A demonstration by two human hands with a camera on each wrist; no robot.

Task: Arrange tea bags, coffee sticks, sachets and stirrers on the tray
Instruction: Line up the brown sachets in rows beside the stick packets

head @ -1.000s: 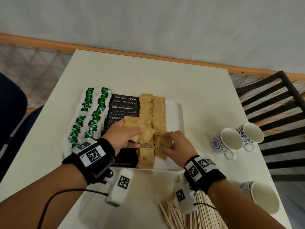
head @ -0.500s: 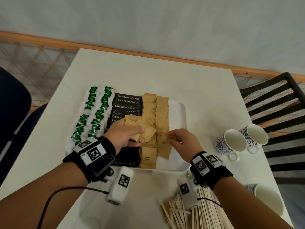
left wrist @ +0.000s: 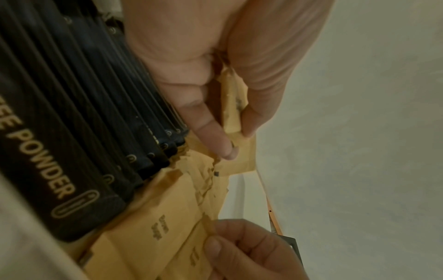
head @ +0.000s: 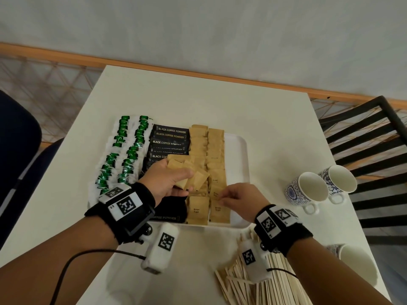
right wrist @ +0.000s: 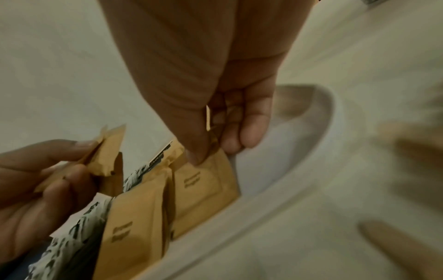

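Note:
A white tray [head: 239, 150] holds rows of green-tagged tea bags [head: 123, 159], black coffee sticks [head: 169, 139] and two columns of brown sugar sachets [head: 215, 150]. My left hand [head: 174, 179] hovers over the tray's middle and grips a fanned bunch of brown sachets [head: 193, 179]; the bunch [left wrist: 231, 106] shows between thumb and fingers. My right hand [head: 235, 198] pinches one brown sachet [right wrist: 203, 181] at its top edge, in the right column near the tray's front. Wooden stirrers [head: 275, 282] lie in a pile on the table, in front of the tray on the right.
Two patterned cups [head: 308, 190] [head: 339, 183] stand right of the tray, a third cup [head: 354, 265] near the table's front right corner. A black slatted chair [head: 374, 150] is beyond the right edge, a dark blue seat [head: 15, 150] at the left.
My right hand has shifted slightly toward the tray's front, still pinching a sachet in the right column. The left hand has stayed over the tray with its bunch.

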